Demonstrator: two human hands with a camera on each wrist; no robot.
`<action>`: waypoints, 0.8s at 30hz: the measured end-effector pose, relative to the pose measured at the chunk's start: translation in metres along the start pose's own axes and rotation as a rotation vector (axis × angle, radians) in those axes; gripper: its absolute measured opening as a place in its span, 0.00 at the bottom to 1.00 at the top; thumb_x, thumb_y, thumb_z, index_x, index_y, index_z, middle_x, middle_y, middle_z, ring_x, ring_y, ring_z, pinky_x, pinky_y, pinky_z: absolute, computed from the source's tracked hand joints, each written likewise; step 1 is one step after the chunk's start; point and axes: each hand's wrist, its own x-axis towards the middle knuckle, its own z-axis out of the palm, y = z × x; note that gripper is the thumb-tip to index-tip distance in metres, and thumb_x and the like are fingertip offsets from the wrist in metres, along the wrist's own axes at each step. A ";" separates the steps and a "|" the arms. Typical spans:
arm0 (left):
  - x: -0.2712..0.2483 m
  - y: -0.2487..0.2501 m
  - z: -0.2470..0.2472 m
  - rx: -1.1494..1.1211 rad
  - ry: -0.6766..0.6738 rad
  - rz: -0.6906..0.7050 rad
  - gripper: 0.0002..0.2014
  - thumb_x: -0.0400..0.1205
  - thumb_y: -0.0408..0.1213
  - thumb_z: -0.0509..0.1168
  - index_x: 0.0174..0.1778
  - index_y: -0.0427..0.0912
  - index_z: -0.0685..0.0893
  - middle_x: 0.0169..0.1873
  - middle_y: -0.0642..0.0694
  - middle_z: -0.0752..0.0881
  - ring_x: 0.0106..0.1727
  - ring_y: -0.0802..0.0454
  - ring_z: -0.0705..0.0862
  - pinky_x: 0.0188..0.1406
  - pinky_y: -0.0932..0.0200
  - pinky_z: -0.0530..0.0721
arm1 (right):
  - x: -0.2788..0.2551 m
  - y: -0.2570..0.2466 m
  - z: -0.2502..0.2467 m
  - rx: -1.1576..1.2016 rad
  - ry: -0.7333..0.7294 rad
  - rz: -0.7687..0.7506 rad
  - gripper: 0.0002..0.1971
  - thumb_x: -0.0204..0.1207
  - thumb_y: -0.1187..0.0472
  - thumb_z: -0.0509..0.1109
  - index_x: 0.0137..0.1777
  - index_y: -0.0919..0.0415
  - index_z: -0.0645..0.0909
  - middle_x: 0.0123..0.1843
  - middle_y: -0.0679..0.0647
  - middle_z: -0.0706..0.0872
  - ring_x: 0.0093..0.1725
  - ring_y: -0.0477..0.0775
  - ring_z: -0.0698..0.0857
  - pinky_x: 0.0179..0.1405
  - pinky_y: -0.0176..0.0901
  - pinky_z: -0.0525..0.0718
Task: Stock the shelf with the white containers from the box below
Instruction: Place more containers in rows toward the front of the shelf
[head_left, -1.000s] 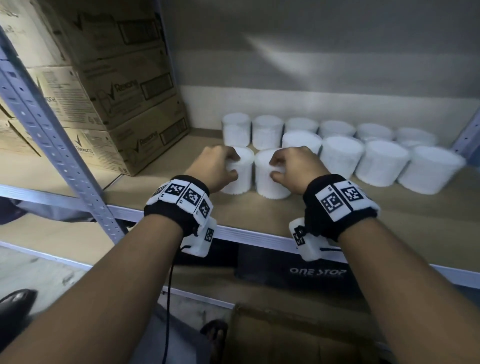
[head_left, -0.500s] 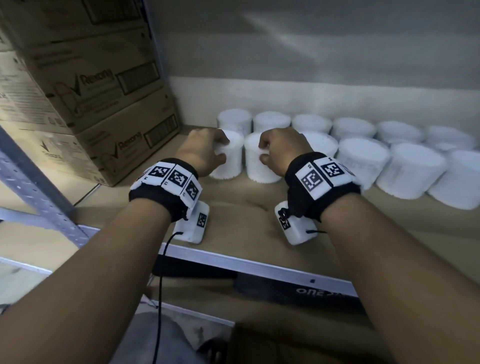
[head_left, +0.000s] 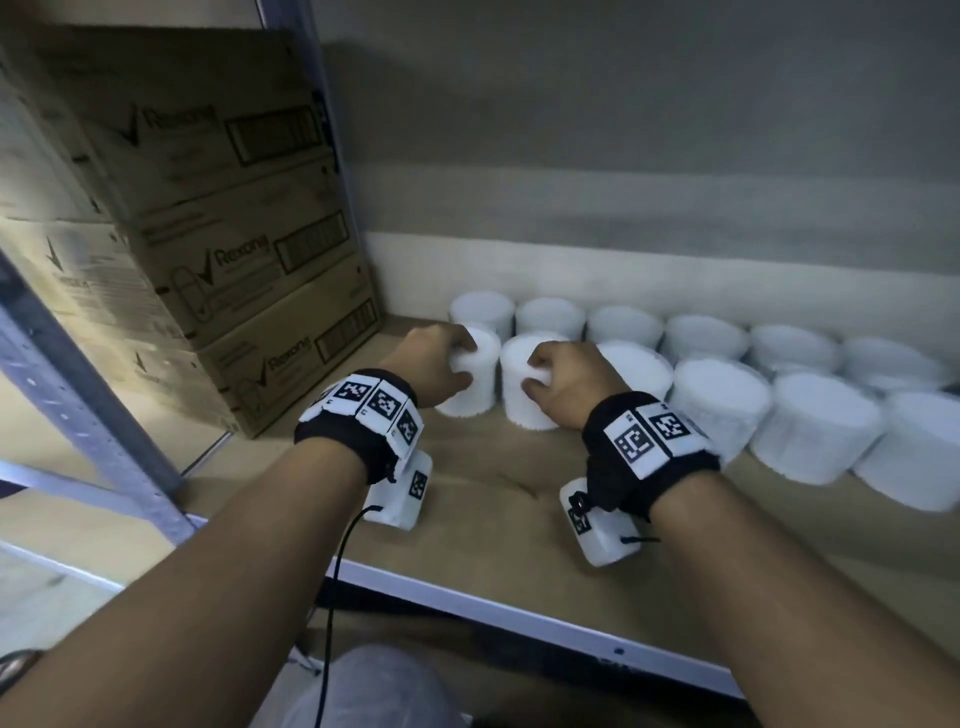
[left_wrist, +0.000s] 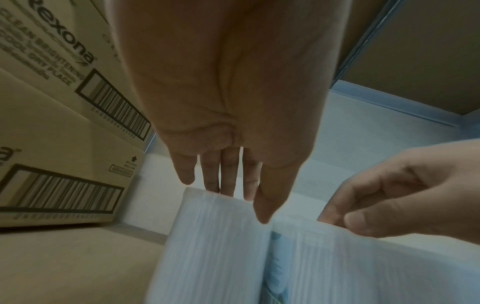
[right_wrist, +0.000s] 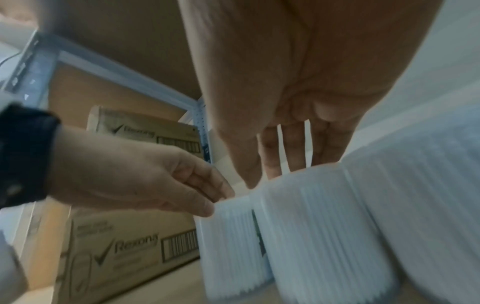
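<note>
Two white ribbed containers stand side by side on the wooden shelf (head_left: 493, 525), at the left end of the front row. My left hand (head_left: 460, 358) holds the left container (head_left: 475, 397) from above, fingers over its top and thumb on its front. The left wrist view shows that hand (left_wrist: 241, 203) on the container (left_wrist: 215, 246). My right hand (head_left: 535, 374) holds the right container (head_left: 524, 413) the same way. From the right wrist, that hand (right_wrist: 275, 174) sits on the container's (right_wrist: 311, 236) top edge. The two containers touch each other.
Stacked Rexona cardboard boxes (head_left: 234, 260) fill the shelf's left side, close to the left container. Several more white containers (head_left: 717, 410) stand in two rows along the back wall, running to the right. A metal upright (head_left: 78, 415) and front rail (head_left: 519, 618) frame the shelf.
Both hands have moved the two containers deeper into the shelf, from near the front to just before the back row. My head has come closer.
</note>
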 end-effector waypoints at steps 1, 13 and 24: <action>0.000 0.004 -0.002 -0.008 -0.003 0.000 0.23 0.77 0.38 0.69 0.69 0.47 0.78 0.69 0.45 0.81 0.69 0.46 0.79 0.65 0.57 0.77 | -0.001 0.002 -0.004 0.048 -0.005 0.001 0.20 0.78 0.56 0.69 0.69 0.59 0.79 0.68 0.57 0.83 0.68 0.57 0.80 0.65 0.40 0.76; 0.011 0.146 0.007 -0.096 -0.031 0.259 0.22 0.79 0.41 0.68 0.69 0.46 0.78 0.67 0.45 0.80 0.68 0.47 0.78 0.62 0.61 0.73 | -0.060 0.121 -0.118 0.061 0.176 0.143 0.14 0.76 0.58 0.69 0.61 0.55 0.83 0.66 0.56 0.83 0.67 0.59 0.78 0.67 0.45 0.75; 0.019 0.279 0.076 -0.146 -0.165 0.435 0.22 0.80 0.42 0.66 0.71 0.42 0.76 0.69 0.43 0.77 0.69 0.46 0.77 0.64 0.61 0.73 | -0.120 0.221 -0.171 -0.019 0.244 0.470 0.15 0.76 0.57 0.71 0.61 0.60 0.84 0.65 0.60 0.83 0.64 0.60 0.82 0.68 0.48 0.77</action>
